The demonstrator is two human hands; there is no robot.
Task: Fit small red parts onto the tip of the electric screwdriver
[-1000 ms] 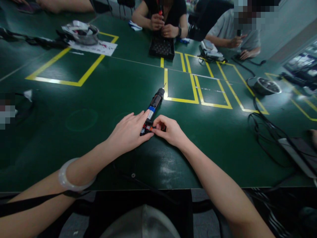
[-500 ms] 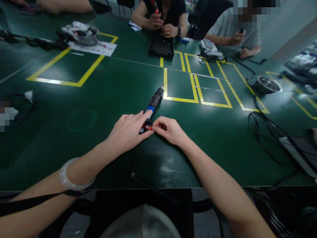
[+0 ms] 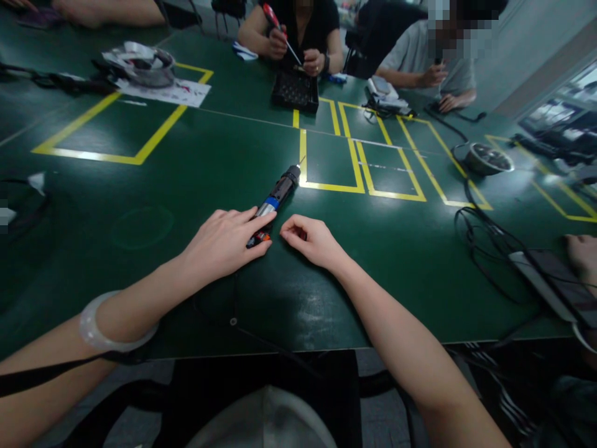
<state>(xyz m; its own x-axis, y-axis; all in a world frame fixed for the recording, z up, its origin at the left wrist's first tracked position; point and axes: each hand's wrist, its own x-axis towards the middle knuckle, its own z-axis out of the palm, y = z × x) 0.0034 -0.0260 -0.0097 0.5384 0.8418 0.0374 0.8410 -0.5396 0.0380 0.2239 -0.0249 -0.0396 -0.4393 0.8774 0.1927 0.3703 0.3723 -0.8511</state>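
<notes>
A slim electric screwdriver [image 3: 278, 190] lies slantwise on the green table, its thin bit pointing away from me and to the right. My left hand [image 3: 224, 239] is over its rear half, with the fingers on the body and the thumb at the back end. Small red and orange parts [image 3: 263, 236] show at that back end, partly covered by the hand. My right hand [image 3: 310, 239] rests just to the right, apart from the screwdriver. Its fingers are curled into a pinch, and whatever may be between the fingertips is hidden.
Across the table [image 3: 209, 143], a person holds a red-handled screwdriver [image 3: 276, 22] over a black tray [image 3: 295, 92]. Another person works beside them. Yellow tape outlines mark the tabletop. A bowl [image 3: 489, 158] and cables [image 3: 476, 233] are on the right, a round container [image 3: 149, 67] at the far left.
My right hand has drawn away from the orange part at the screwdriver's back end, leaving a gap. My left hand stays on the screwdriver. The whole view has shifted slightly.
</notes>
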